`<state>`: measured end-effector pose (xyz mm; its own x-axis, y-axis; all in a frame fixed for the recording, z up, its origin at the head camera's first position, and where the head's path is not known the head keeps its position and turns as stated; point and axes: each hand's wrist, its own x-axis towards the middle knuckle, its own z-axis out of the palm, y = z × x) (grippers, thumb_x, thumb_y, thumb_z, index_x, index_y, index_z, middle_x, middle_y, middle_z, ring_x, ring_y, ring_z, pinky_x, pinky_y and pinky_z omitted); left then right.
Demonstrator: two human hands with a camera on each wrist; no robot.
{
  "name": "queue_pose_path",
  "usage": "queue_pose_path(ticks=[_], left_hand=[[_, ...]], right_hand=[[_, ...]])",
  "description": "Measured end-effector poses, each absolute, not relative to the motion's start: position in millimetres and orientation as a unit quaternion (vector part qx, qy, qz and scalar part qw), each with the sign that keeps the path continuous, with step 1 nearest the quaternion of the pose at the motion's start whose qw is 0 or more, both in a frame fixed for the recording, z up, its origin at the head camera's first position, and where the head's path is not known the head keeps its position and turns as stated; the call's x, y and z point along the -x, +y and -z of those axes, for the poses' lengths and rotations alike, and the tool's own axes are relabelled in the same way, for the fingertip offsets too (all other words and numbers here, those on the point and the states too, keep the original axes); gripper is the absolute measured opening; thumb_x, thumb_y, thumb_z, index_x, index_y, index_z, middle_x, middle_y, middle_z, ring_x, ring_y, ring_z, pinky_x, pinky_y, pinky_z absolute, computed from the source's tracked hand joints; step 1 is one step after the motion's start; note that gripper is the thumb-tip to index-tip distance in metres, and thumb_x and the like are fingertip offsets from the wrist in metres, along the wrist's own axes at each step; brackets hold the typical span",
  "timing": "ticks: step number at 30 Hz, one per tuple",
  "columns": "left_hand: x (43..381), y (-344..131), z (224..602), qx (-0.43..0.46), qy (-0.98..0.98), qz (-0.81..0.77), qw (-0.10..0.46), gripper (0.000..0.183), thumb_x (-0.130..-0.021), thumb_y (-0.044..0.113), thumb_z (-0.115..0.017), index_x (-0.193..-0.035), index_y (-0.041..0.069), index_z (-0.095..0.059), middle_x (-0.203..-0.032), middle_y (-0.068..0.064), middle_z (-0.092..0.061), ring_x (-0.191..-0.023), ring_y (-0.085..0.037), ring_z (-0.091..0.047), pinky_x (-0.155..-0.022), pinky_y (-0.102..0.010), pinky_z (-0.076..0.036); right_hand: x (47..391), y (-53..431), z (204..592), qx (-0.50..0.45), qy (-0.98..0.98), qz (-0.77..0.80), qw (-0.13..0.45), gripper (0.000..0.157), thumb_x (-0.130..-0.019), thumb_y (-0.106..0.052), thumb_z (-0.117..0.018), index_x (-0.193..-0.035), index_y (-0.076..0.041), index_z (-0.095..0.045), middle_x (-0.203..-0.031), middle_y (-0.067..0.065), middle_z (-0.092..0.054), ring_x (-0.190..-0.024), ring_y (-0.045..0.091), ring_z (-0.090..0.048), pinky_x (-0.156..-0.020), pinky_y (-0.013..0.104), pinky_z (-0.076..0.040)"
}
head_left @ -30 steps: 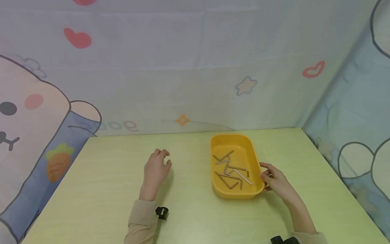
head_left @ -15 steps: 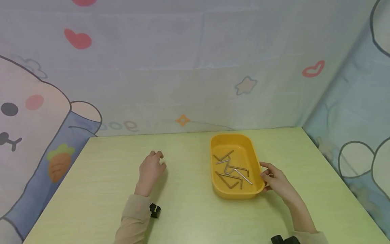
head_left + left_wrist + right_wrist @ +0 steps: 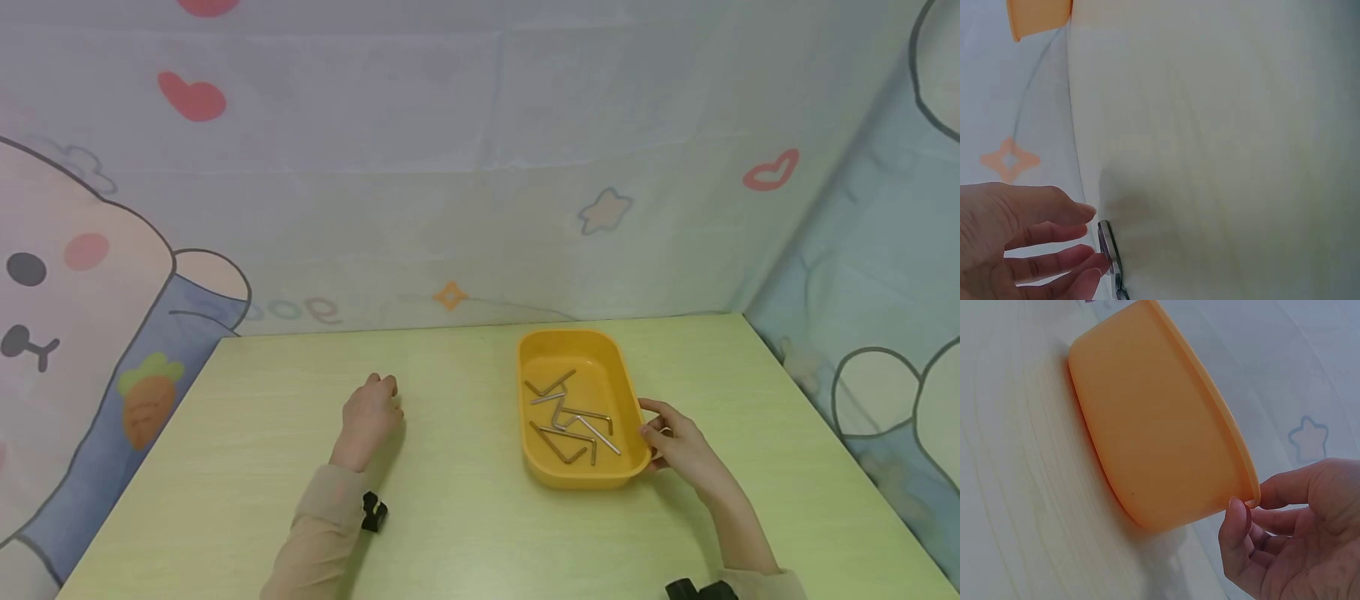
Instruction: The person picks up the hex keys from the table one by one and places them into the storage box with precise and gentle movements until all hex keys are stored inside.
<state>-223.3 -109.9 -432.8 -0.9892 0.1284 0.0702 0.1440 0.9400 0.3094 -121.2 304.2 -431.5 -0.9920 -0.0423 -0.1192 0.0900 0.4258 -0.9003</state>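
Observation:
In the head view, my left hand (image 3: 370, 418) is low over the left-middle of the table, fingers bent downward. The left wrist view shows its fingertips right at a slim, shiny metal piece (image 3: 1110, 253) lying on the table; the thumb is a little apart from it. The hand hides this piece in the head view. My right hand (image 3: 678, 446) pinches the near right corner rim of a yellow plastic tray (image 3: 543, 471) between thumb and fingers. Several L-shaped hex keys (image 3: 592, 415) lie loosely across one another in the tray.
The pale green wooden tabletop (image 3: 465, 533) carries the tray right of centre. A printed cloth (image 3: 420, 167) hangs behind the table's back edge, and another cloth wall (image 3: 862, 275) runs along the right side.
My left hand has moved slightly left and lower toward the table, its fingers drawing closer together. The right hand and the tray have stayed in place.

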Motion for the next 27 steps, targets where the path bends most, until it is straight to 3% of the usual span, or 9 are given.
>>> queue_pose_path(ticks=[14, 27], left_hand=[[230.8, -110.5, 433.3, 0.072, -0.985, 0.154, -0.011, 0.006, -0.08, -0.003, -0.06, -0.084, 0.001, -0.057, -0.084, -0.013, -0.05, -0.062, -0.021, -0.041, -0.056, -0.031, -0.038], [233.4, -113.4, 433.2, 0.104, -0.978, 0.179, -0.028, 0.01, -0.078, -0.004, -0.054, -0.075, 0.006, -0.053, -0.076, -0.006, -0.042, -0.066, -0.02, -0.035, -0.058, -0.028, -0.03]], right_hand=[[120.0, 303.2, 429.4, -0.018, 0.842, 0.535, 0.062, 0.05, -0.099, -0.008, -0.046, -0.145, 0.004, -0.03, -0.101, 0.017, -0.048, -0.076, 0.016, -0.055, -0.061, 0.027, -0.055], [120.8, 303.9, 430.5, -0.018, 0.839, 0.54, 0.06, 0.05, -0.099, -0.008, -0.046, -0.145, 0.003, -0.03, -0.1, 0.017, -0.048, -0.074, 0.015, -0.055, -0.06, 0.026, -0.055]])
